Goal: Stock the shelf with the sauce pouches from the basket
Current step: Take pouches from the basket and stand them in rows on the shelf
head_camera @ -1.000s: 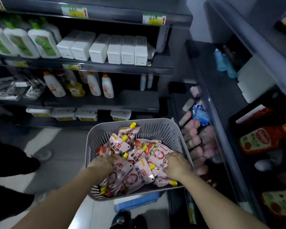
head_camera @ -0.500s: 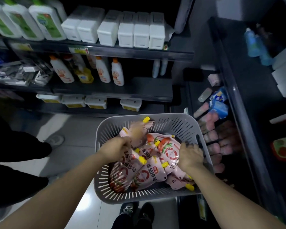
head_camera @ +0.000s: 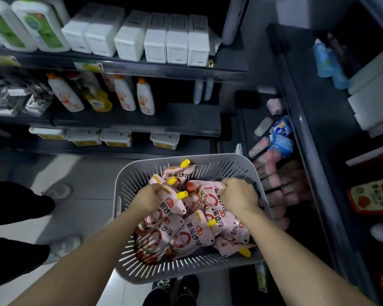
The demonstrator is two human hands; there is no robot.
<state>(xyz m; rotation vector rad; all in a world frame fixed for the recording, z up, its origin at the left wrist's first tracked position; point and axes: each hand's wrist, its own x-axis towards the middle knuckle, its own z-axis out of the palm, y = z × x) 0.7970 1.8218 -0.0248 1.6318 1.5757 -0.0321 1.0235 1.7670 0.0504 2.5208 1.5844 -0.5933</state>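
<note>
A grey slotted basket sits below me, holding several pink sauce pouches with yellow caps. My left hand is inside it, fingers closed on the top of one pouch. My right hand is at the basket's right side, closed on the upper edge of another pouch. The dark shelf unit on the right holds red sauce packs at its lower right.
Ahead stand shelves with white boxes, white orange-capped bottles and flat tubs. Another person's legs and shoes stand on the floor at the left. My own shoes show under the basket.
The view has tilted down and shifted. My right hand moved from the basket's lower right up to a pouch at its upper right. My left hand closed on a pouch near the middle.
</note>
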